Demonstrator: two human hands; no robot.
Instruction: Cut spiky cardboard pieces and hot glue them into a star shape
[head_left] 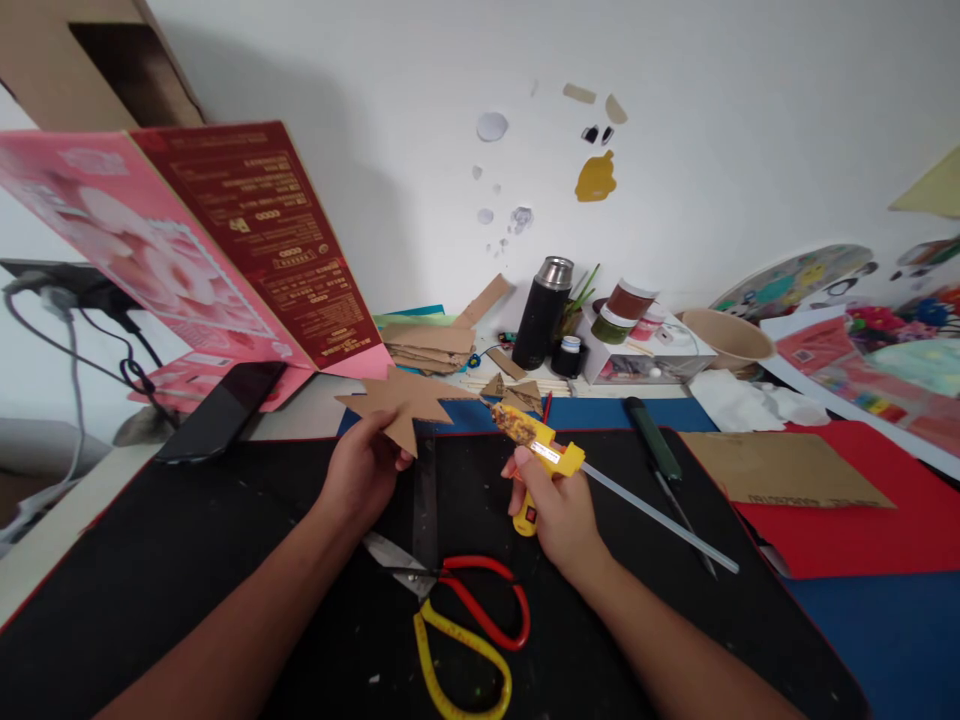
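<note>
Pinched in my left hand [365, 462] is a star-shaped piece of brown cardboard [411, 398], its points spread out above my fingers. My right hand [553, 505] is wrapped round the grip of a yellow glue gun [529, 432] with a scorched front end. The gun's nozzle is at the tip of the cardboard's right point; whether they touch I cannot tell. A long clear glue stick [660, 515] sticks out of the gun's back. Below both hands lie open scissors [450, 600] with one red and one yellow handle, beside a dark ruler [425, 500].
A black mat [247, 590] covers the desk. A phone [221, 410] leans at left before a pink box [187, 240]. Behind stand a black thermos [541, 315] and paint jars [619, 318]. At right lie a green-handled awl-like tool [654, 440], cardboard [795, 468] and red sheet [885, 530].
</note>
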